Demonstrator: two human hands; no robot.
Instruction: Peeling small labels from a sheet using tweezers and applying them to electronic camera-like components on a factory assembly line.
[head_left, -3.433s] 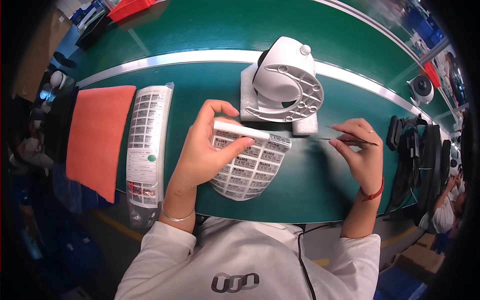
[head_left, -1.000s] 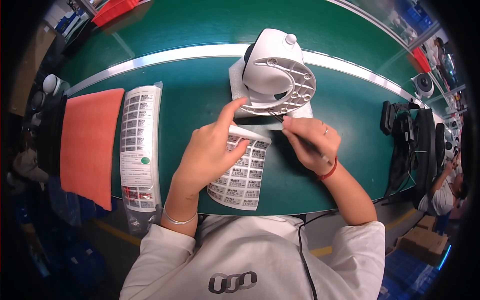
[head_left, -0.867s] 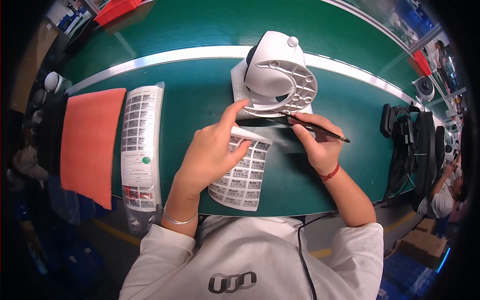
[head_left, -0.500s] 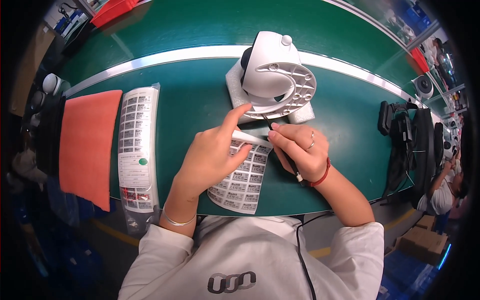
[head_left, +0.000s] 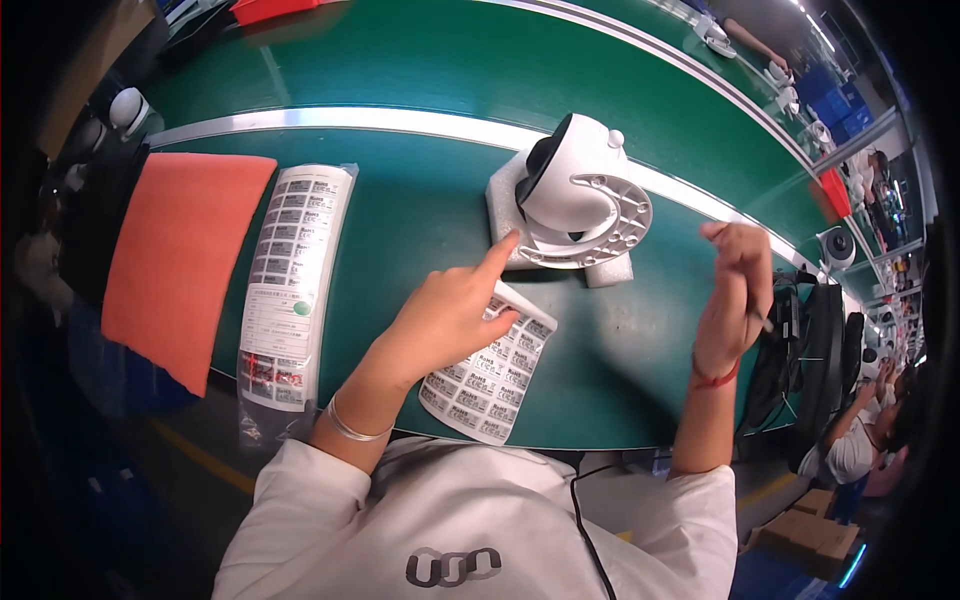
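A white rounded housing (head_left: 575, 195), with a ribbed open base and a black part on its left, rests tilted on a white foam block (head_left: 503, 215). My left hand (head_left: 440, 318) reaches its index finger to the lower left of the housing. Its thumb lies over a sheet of silver printed labels (head_left: 485, 385), which is held at its curled upper edge. Out to the right, my right hand (head_left: 738, 295) is raised with its fingers folded round a thin pen-like tool (head_left: 760, 320); only a short end of the tool shows.
To the left lie an orange mat (head_left: 185, 265) and a clear bag of label sheets (head_left: 295, 270). Black cases and straps (head_left: 790, 340) lie at the right edge of the green bench. A white-edged rail (head_left: 400, 118) crosses behind the housing. People sit farther right.
My right hand has left the base of the housing and swung up and right with the pen-like tool. My left hand stays by the housing with the sheet. The view has shifted.
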